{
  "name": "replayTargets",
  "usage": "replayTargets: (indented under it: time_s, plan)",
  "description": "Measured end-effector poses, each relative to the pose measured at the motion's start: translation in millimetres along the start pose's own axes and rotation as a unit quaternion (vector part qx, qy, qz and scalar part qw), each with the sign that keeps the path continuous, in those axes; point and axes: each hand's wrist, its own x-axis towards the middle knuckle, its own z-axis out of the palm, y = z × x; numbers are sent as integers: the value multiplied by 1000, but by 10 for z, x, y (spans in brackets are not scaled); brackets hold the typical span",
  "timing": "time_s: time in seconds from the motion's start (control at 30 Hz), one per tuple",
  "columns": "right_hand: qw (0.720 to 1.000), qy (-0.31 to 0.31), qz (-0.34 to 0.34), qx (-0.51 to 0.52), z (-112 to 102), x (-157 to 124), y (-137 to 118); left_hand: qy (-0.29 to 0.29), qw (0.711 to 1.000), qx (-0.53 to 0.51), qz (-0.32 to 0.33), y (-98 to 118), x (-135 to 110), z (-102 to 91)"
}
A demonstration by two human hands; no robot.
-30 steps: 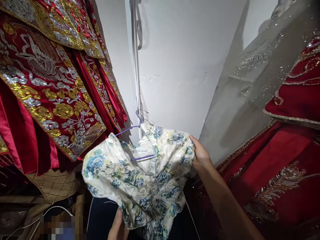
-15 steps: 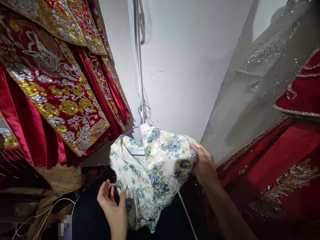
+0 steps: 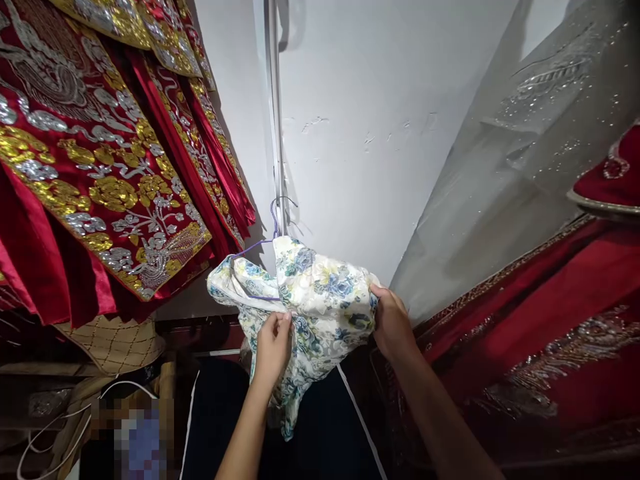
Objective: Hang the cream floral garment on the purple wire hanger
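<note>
A white blouse [image 3: 327, 293] with blue, green and yellow flowers is draped on a thin purple wire hanger [image 3: 253, 248]. The hanger's hook sits beside a vertical metal pole; whether it catches on the pole I cannot tell. My left hand [image 3: 273, 350] pinches the edge of the blouse's front opening between thumb and fingers. At the right end of the blouse, my right hand [image 3: 393, 320] grips the sleeve edge, thumb on top and the other fingers partly hidden. The left shoulder of the blouse hangs free of both hands.
Red garments [image 3: 115, 193] with gold and silver embroidery hang at the left. On the right are a sheer, sparkling grey-white fabric [image 3: 465, 173] and a red beaded gown [image 3: 540, 300]. Behind the blouse stand the metal pole [image 3: 273, 113] and a white wall [image 3: 360, 87]. A white cable [image 3: 30, 440] lies lower left.
My left hand has moved right and up from beside the blouse and now pinches its front edge. My right hand keeps the sleeve edge. The view has shifted slightly.
</note>
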Motion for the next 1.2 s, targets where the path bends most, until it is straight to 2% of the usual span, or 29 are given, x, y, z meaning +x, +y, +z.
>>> replayTargets:
  time_s: [0.1, 0.23, 0.4, 0.47, 0.57, 0.67, 0.8, 0.93, 1.1, 1.2]
  plan:
    - [1000, 5, 1, -6, -2, 1, -37, -4, 1000, -13, 13, 8, 70, 1]
    - [1000, 23, 14, -14, 17, 9, -129, -3, 998, -56, 0, 72, 87, 13]
    - [999, 3, 48, -13, 48, -53, -331, 5, 996, -93, 12, 242, 22, 33]
    - [998, -7, 64, -8, 62, -85, -407, -16, 994, -111, 10, 368, -75, 18]
    - [998, -17, 56, -6, 83, -97, -456, -76, 986, -148, -18, 558, -301, -23]
    - [1000, -13, 9, -5, 82, -39, -407, -105, 979, -172, -44, 684, -536, -77]
    - [997, 28, -73, -15, 12, 102, -259, -58, 982, -177, -39, 765, -741, -174]
    - [993, 15, -110, -43, -80, 206, -102, -40, 980, -191, -27, 820, -841, -302]
    - [993, 6, -107, -55, -91, 254, 68, -133, 973, -188, -2, 858, -891, -399]
    - [991, 7, -122, -51, -83, 299, 136, -140, 980, -143, 24, 869, -912, -371]
